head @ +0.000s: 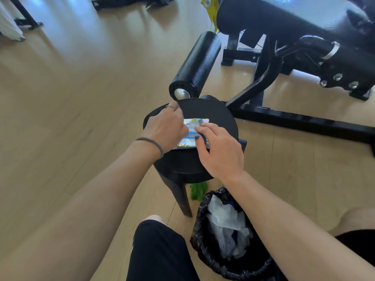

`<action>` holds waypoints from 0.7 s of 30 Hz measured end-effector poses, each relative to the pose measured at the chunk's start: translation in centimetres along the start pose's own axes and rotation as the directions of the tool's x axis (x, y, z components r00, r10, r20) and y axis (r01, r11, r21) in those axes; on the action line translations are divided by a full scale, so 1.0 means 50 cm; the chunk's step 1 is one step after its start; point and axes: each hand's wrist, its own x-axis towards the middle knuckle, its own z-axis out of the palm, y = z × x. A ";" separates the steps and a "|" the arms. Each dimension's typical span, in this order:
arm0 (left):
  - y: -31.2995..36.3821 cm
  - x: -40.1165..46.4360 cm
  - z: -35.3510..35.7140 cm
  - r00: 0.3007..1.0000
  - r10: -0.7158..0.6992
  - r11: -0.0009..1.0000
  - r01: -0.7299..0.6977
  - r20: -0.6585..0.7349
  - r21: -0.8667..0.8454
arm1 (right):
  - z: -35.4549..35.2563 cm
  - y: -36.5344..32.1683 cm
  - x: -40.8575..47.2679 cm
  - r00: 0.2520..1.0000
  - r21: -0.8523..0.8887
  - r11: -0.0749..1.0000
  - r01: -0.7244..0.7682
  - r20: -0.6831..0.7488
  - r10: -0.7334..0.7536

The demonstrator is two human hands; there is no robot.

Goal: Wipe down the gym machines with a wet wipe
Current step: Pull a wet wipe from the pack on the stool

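Wet wipe pack lies flat on round black stool, btwn both hands. I see left hand fingers curled on pack's left edge, right hand fingers pinching pack at its flap. Step, my read: open pack, pull one wipe. Left should pin pack down, right peel slowly. Pack long axis runs near-left to far-right, far end twd foam roller. Bin near right knee.
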 end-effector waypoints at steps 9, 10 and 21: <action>-0.032 -0.021 0.009 0.991 -0.133 0.884 0.109 -0.020 -0.455 | 0.000 0.000 0.001 1.000 -0.010 1.000 -0.005 0.025 0.006; -0.030 -0.019 0.003 0.997 -0.082 0.909 0.075 0.001 -0.410 | 0.000 0.000 0.001 1.000 -0.009 1.000 -0.005 0.028 0.005; -0.019 -0.010 -0.006 0.982 -0.190 0.891 0.166 -0.015 -0.423 | -0.001 0.000 0.002 1.000 -0.019 1.000 -0.012 0.022 0.013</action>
